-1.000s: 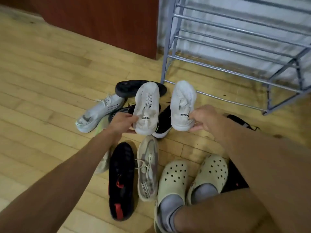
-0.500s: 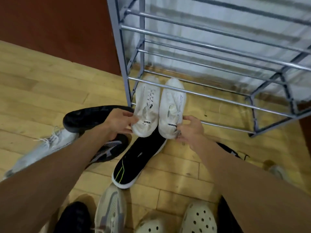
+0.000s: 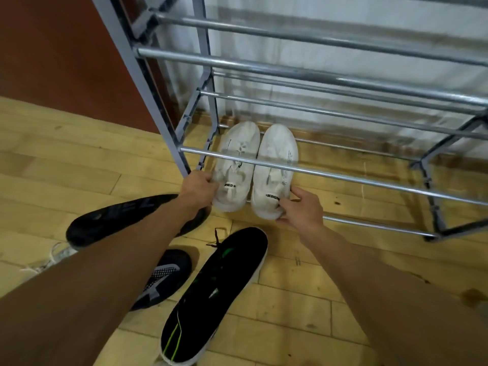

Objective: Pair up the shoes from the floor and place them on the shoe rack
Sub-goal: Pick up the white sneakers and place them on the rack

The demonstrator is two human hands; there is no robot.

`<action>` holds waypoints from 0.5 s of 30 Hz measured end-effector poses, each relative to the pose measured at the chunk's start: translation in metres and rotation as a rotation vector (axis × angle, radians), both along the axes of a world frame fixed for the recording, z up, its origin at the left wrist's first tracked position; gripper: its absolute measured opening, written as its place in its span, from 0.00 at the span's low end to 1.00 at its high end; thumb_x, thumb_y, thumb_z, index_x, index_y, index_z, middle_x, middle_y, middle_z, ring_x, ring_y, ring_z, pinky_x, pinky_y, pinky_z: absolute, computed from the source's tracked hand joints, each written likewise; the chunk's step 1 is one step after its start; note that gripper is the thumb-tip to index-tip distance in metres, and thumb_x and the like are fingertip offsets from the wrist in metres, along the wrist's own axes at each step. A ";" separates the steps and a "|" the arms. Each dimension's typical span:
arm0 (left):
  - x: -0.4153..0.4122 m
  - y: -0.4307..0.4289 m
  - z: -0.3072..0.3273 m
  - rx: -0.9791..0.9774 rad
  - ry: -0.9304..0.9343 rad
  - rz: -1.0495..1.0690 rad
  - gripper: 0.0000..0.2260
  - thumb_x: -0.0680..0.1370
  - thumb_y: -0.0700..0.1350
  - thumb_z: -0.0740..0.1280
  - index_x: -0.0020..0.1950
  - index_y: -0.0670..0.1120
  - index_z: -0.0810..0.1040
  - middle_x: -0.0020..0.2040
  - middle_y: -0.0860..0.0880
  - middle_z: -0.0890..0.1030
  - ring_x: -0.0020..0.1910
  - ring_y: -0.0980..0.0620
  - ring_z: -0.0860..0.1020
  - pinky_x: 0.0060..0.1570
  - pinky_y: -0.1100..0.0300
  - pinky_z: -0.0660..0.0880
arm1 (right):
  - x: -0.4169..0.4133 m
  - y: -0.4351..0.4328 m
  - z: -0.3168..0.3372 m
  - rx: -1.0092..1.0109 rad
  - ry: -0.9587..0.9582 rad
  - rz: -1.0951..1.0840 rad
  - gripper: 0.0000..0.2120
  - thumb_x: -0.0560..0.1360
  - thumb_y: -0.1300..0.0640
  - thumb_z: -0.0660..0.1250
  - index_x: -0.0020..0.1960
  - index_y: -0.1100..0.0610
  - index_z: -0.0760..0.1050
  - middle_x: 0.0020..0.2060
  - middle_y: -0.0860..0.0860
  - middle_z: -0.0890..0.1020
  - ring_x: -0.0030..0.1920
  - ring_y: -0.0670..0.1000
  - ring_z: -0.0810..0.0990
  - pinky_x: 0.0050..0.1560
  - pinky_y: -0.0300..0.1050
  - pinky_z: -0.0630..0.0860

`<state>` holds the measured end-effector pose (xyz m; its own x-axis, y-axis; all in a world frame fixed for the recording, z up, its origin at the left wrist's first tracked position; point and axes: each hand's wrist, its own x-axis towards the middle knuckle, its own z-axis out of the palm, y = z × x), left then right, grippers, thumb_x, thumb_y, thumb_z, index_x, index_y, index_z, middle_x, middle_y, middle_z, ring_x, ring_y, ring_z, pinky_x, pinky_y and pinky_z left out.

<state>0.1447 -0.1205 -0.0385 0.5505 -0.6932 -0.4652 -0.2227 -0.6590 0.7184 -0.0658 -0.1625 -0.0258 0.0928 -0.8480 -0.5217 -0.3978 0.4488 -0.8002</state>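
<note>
1. Presently, the left hand (image 3: 198, 186) is closed on the heel of the left white sneaker (image 3: 235, 165); the right hand (image 3: 301, 207) pinches the heel of the right white sneaker (image 3: 274, 167).
2. Both sneakers sit side by side on the bottom tier of the shoe rack (image 3: 311, 75), at its left end, toes toward the rack's back edge.
3. Judged light, with soft uppers; the heel counter is the firm place to hold.
4. On the floor (image 3: 79, 159) near the rack's front: black shoe with green stripe (image 3: 211, 294), other dark shoes unpaired.
</note>
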 end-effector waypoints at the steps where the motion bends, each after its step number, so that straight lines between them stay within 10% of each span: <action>1: -0.002 0.001 -0.005 0.009 -0.051 0.005 0.08 0.77 0.40 0.63 0.44 0.37 0.78 0.42 0.40 0.77 0.43 0.44 0.78 0.48 0.44 0.81 | -0.001 0.001 -0.003 0.011 0.002 0.005 0.15 0.76 0.63 0.67 0.62 0.54 0.79 0.48 0.56 0.85 0.42 0.53 0.84 0.43 0.50 0.84; 15: -0.009 0.067 0.023 0.089 0.044 -0.138 0.17 0.79 0.42 0.61 0.68 0.44 0.73 0.52 0.44 0.79 0.51 0.44 0.77 0.53 0.52 0.75 | 0.002 0.046 0.009 0.050 0.348 0.113 0.25 0.75 0.54 0.62 0.71 0.59 0.65 0.66 0.59 0.72 0.61 0.60 0.76 0.58 0.58 0.79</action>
